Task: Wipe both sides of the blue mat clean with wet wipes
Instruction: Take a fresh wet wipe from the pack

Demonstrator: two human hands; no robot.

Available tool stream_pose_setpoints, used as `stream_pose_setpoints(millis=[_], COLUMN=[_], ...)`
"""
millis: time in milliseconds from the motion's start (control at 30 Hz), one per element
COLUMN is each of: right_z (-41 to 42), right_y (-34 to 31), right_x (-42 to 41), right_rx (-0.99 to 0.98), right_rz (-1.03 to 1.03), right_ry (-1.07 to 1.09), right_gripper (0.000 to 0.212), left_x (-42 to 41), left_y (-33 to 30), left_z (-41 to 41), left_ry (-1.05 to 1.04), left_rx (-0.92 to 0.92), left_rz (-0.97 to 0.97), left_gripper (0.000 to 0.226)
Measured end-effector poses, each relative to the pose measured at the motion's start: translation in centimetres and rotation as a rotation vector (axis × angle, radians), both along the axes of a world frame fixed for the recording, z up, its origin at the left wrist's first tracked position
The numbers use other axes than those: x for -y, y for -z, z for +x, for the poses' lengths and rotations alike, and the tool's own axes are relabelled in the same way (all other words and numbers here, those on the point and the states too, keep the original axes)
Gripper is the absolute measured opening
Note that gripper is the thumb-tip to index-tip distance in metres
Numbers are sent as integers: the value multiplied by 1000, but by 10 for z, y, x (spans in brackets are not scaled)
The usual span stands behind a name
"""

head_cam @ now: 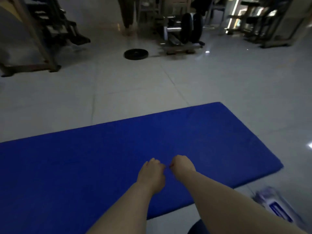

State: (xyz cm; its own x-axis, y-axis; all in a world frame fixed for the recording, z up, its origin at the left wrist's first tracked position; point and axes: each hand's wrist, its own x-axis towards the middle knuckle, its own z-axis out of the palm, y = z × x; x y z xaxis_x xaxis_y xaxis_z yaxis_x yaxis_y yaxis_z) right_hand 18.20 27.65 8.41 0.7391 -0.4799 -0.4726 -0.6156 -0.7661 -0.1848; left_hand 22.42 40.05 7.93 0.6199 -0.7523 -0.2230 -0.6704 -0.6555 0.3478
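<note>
The blue mat lies flat on the tiled floor and runs from the left edge of the view to the right. Both my arms reach out over its near middle. My left hand and my right hand are held close together just above or on the mat, the fingers of each curled under into a fist. No wipe shows in either hand. A pack of wet wipes, blurred, lies on the floor just off the mat's near right edge.
A black weight plate lies on the floor beyond the mat. Behind it stands a loaded barbell on a rack. Gym machines line the back left and right. A person's legs stand at the back.
</note>
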Motion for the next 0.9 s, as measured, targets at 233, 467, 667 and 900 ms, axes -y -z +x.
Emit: stream_pose_setpoints(millis=[233, 467, 667, 900], right_z=[-56, -205, -272, -290], right_y=[5, 23, 49, 56], right_x=[121, 161, 131, 129], right_rx=[-13, -120, -257, -278], right_rz=[-35, -62, -109, -51], right_ry=[417, 751, 913, 856], right_gripper=[22, 10, 31, 43], left_x=[84, 178, 205, 220], left_y=[38, 71, 99, 110], left_z=[-7, -72, -125, -134], left_ry=[182, 492, 732, 795], left_rx=[-84, -144, -150, -129], left_rz=[5, 29, 30, 5], left_gripper=[36, 41, 40, 43])
